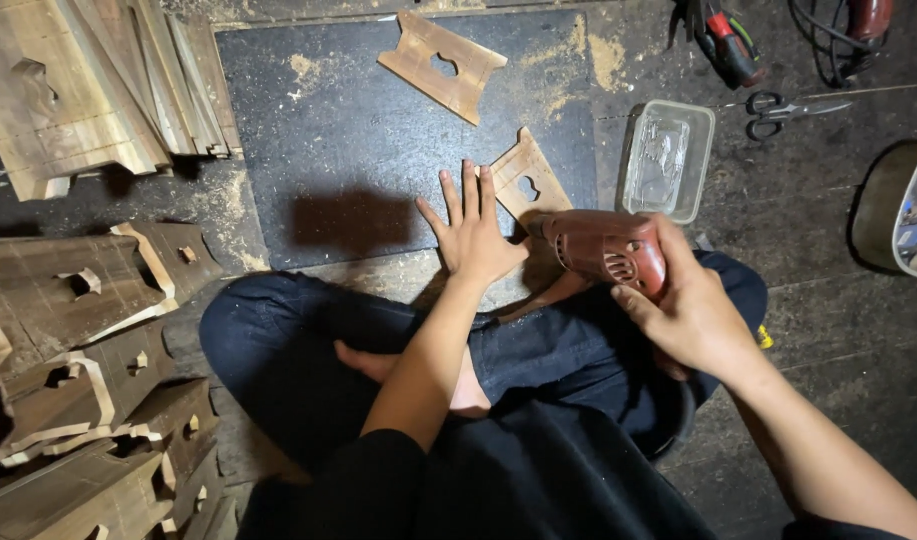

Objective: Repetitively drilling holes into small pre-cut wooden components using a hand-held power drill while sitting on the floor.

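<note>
A dark mat (378, 140) covers the floor ahead of the seated person, dusted with sawdust. Stacks of cut wooden pieces (88, 90) rise at the far left, and more lie along the left side. On the mat's near edge lies a flat wooden piece (526, 180) with a cut-out; a second one (440, 65) sits farther off.

The right hand (693, 315) has its grip clenched round a red power drill (606, 248), whose nose points at the near piece. The left hand (471, 230) lies flat with fingers spread, its grip released, just beside that piece; whether it touches the wood is hard to tell.

Good work here likely means pinning the piece firmly, fingers clear of the bit.

A clear plastic tub (668, 160) stands right of the piece, scissors (783, 108) beyond. No labels are legible.
</note>
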